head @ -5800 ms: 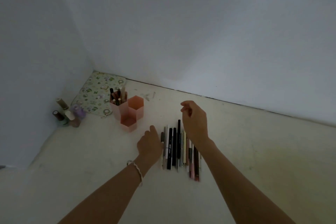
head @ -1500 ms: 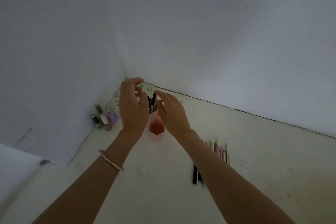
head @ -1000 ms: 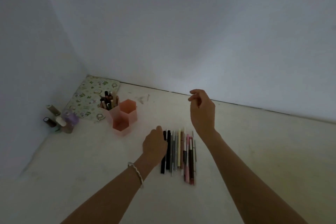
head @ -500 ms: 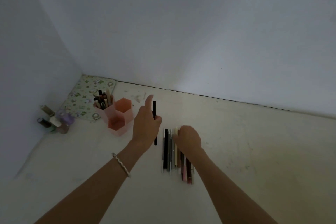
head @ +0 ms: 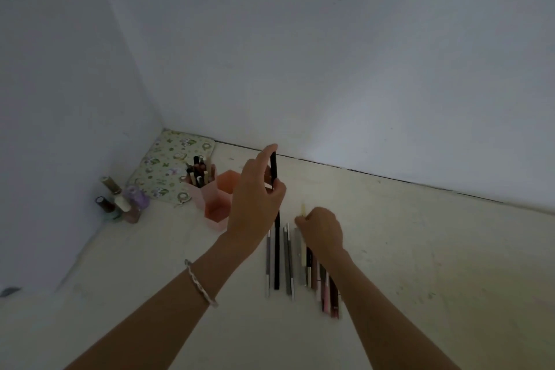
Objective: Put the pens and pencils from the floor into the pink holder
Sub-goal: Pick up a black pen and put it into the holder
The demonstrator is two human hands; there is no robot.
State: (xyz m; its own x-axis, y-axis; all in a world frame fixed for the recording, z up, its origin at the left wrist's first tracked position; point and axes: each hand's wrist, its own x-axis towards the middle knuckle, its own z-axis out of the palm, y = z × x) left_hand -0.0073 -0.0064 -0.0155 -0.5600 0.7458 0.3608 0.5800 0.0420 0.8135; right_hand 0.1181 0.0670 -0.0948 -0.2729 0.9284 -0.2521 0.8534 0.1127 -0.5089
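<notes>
Head view: pink holder (head: 220, 204) on floor (head: 420, 249) near corner, pens in its back cell. Left hand (head: 255, 204) pinches black pen (head: 274, 168) upright beside holder. Right hand (head: 322, 231) closed on cream pencil (head: 303, 209) above floor row (head: 288, 261). Nail polish bottles (head: 120, 201) left.

The pale floor (head: 420, 249) carries a row of pens and pencils (head: 288, 261) at centre, a pink holder (head: 216, 204), nail-polish bottles (head: 123, 204) and a floral mat (head: 171, 168) at left.

holder (head: 216, 198) left of pens row (head: 288, 261), bottles (head: 123, 201) further left, mat (head: 171, 165) behind
</notes>
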